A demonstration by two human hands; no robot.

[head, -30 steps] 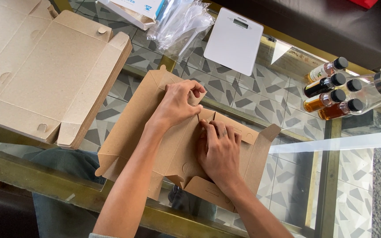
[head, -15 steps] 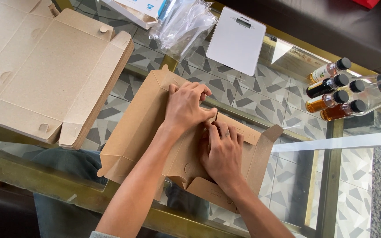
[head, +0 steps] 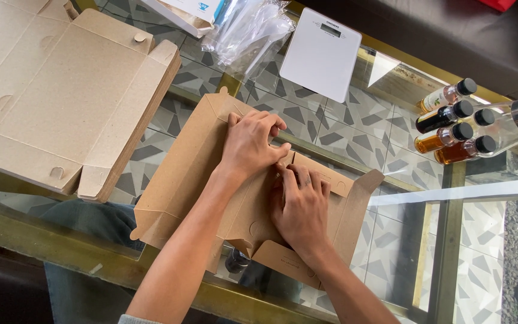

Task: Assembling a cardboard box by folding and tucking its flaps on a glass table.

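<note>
The flat cardboard box [head: 211,180] is lying at the near middle of the glass table [head: 391,144], and both hands are pressing on it: the left hand [head: 250,144] is curling its fingers down over a flap near the centre crease, the right hand [head: 301,207] is lying spread just beside it at four o'clock, fingertips pinning the panel. To my eye, a flap could be creasing off its score or tearing if the pressure is running uneven, and the box could be sliding on the slick glass. Since half a second ago the left hand has been closing tighter toward the right. At ten o'clock a stack of flat boxes [head: 61,96] is waiting; at two o'clock small bottles [head: 451,126]; at twelve a white scale [head: 322,54].
</note>
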